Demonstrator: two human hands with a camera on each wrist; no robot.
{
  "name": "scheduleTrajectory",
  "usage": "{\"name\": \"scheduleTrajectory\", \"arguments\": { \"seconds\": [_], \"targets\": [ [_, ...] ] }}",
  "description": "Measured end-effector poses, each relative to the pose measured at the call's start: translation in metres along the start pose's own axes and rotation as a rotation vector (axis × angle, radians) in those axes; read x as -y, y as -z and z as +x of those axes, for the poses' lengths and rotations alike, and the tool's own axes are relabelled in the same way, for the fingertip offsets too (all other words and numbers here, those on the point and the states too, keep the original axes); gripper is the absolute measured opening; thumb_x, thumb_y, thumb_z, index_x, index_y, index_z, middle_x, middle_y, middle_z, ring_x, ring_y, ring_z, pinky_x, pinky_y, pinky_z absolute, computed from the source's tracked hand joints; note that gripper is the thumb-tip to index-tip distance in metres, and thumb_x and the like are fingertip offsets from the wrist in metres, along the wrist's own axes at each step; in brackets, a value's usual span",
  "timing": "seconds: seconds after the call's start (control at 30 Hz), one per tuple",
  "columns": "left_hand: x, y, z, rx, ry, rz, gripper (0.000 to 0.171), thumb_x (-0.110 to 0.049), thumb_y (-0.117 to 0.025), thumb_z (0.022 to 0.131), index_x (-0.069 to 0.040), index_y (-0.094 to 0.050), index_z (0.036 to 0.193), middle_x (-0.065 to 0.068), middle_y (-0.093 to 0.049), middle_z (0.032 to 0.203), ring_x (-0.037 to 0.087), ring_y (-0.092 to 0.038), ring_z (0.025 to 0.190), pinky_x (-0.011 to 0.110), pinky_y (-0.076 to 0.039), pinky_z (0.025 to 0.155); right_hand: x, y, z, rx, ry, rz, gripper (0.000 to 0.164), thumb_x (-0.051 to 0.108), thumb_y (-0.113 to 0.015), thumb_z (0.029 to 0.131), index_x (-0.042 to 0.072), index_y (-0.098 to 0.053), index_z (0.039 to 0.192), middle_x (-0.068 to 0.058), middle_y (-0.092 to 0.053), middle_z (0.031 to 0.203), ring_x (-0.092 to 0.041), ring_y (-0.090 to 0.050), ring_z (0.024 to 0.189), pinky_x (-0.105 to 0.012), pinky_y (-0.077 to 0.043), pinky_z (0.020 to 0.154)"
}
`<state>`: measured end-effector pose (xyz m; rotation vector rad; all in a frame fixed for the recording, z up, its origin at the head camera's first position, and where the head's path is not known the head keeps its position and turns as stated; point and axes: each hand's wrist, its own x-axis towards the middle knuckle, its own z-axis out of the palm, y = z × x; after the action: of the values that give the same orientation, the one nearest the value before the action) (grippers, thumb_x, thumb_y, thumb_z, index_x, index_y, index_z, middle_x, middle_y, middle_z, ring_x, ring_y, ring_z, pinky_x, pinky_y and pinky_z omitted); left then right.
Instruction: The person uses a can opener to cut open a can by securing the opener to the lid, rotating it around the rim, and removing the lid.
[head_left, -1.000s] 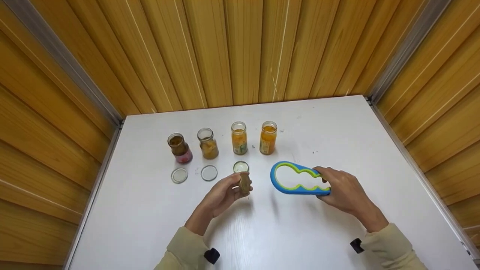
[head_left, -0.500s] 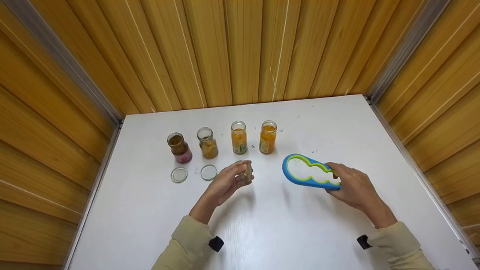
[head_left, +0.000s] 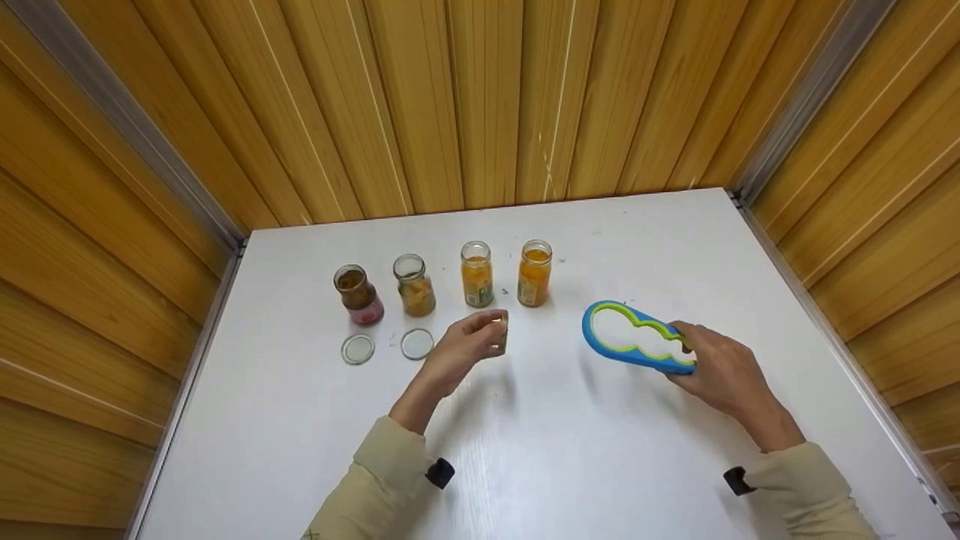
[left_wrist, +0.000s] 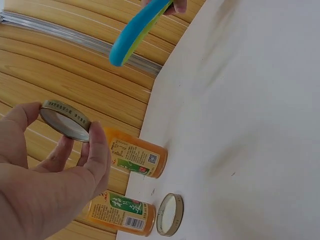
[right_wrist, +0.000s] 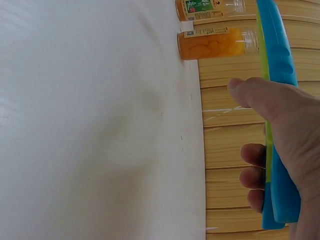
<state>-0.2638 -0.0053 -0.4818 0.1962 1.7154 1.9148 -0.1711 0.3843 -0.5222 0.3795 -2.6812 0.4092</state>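
Observation:
My left hand (head_left: pixel 466 349) pinches a gold jar lid (left_wrist: pixel 75 114) by its edge, thumb on one side and fingers on the other. The lid is tilted, up off the table. In the head view my fingers mostly cover it. Toward the right, my right hand (head_left: pixel 724 371) grips the handle end of a blue and green jar opener (head_left: pixel 589 335), its wide loop pointing left over the table. Beyond the left hand stand two lidless jars of orange fruit, the middle jar (head_left: pixel 478 283) and the right jar (head_left: pixel 534 281). Another lid (left_wrist: pixel 170 215) lies by them, hidden in the head view.
Farther left on the white table (head_left: pixel 585 450) stand a dark jar with a red label (head_left: pixel 363 304) and a jar of pale yellow pieces (head_left: pixel 418 295), both uncovered. Two lids, the left lid (head_left: pixel 358 349) and its neighbour (head_left: pixel 417 344), lie before them. Wood-pattern walls (head_left: pixel 480 97) enclose the table.
My left hand, with the lid, has moved away from me and now hides the lid on the table in the head view. The right hand has carried the jar opener to the right and slightly away.

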Motion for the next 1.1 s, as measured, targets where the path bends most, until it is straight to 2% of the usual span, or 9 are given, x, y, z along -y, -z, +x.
{"name": "scheduleTrajectory", "arguments": {
  "seconds": [0.2,0.43,0.53,0.77,0.83,0.97,1.1],
  "targets": [
    [0.000,-0.006,0.006,-0.056,-0.045,0.228,0.043,-0.032,-0.062,0.089,-0.013,-0.056,0.127,0.007,-0.057,0.115,0.019,-0.056,0.103,0.030,-0.050,0.083,-0.009,0.001,-0.003,-0.011,-0.024,-0.025,0.079,0.032,-0.090,0.054,0.008,-0.054,0.121,-0.009,-0.065,0.095,-0.021,-0.059,0.077,-0.037,-0.050,0.059],
    [0.002,-0.010,0.015,-0.094,-0.072,0.409,0.042,-0.037,-0.064,0.085,-0.022,-0.058,0.124,0.003,-0.059,0.111,0.016,-0.057,0.100,0.034,-0.049,0.083,-0.020,-0.004,-0.009,-0.040,-0.075,-0.039,0.079,0.039,-0.089,0.055,0.007,-0.055,0.118,-0.009,-0.064,0.091,-0.020,-0.057,0.070,-0.036,-0.046,0.054],
    [0.001,-0.015,0.020,-0.120,-0.081,0.488,0.045,-0.038,-0.065,0.084,-0.021,-0.058,0.125,0.001,-0.059,0.108,0.015,-0.056,0.098,0.034,-0.049,0.081,-0.024,-0.004,-0.012,-0.044,-0.108,-0.042,0.078,0.041,-0.088,0.056,0.007,-0.055,0.118,-0.008,-0.062,0.087,-0.018,-0.054,0.068,-0.034,-0.042,0.052],
    [0.003,-0.023,0.036,-0.162,-0.170,0.642,0.043,-0.032,-0.068,0.084,-0.016,-0.060,0.123,0.003,-0.059,0.102,0.018,-0.055,0.090,0.028,-0.049,0.069,-0.035,-0.004,-0.016,-0.032,-0.193,-0.051,0.080,0.043,-0.087,0.057,0.005,-0.053,0.119,-0.009,-0.060,0.087,-0.020,-0.052,0.071,-0.033,-0.039,0.051],
    [0.005,-0.026,0.039,-0.175,-0.186,0.694,0.043,-0.033,-0.068,0.084,-0.015,-0.060,0.122,0.004,-0.060,0.104,0.020,-0.055,0.093,0.030,-0.047,0.072,-0.037,-0.005,-0.018,-0.034,-0.210,-0.053,0.080,0.044,-0.086,0.058,0.004,-0.053,0.119,-0.011,-0.060,0.090,-0.022,-0.053,0.072,-0.035,-0.041,0.051],
    [0.008,-0.032,0.044,-0.212,-0.168,0.781,0.046,-0.038,-0.068,0.082,-0.018,-0.060,0.123,0.002,-0.058,0.107,0.018,-0.051,0.096,0.035,-0.042,0.078,-0.043,-0.008,-0.022,-0.033,-0.243,-0.060,0.081,0.045,-0.086,0.058,0.002,-0.052,0.118,-0.015,-0.059,0.090,-0.025,-0.054,0.072,-0.037,-0.042,0.051],
    [0.012,-0.037,0.051,-0.237,-0.150,0.800,0.045,-0.036,-0.069,0.082,-0.018,-0.059,0.122,0.004,-0.056,0.108,0.017,-0.049,0.097,0.036,-0.044,0.083,-0.049,-0.011,-0.027,-0.022,-0.281,-0.063,0.084,0.046,-0.086,0.058,0.001,-0.050,0.120,-0.017,-0.058,0.087,-0.027,-0.054,0.071,-0.038,-0.042,0.050]
  ]
}}
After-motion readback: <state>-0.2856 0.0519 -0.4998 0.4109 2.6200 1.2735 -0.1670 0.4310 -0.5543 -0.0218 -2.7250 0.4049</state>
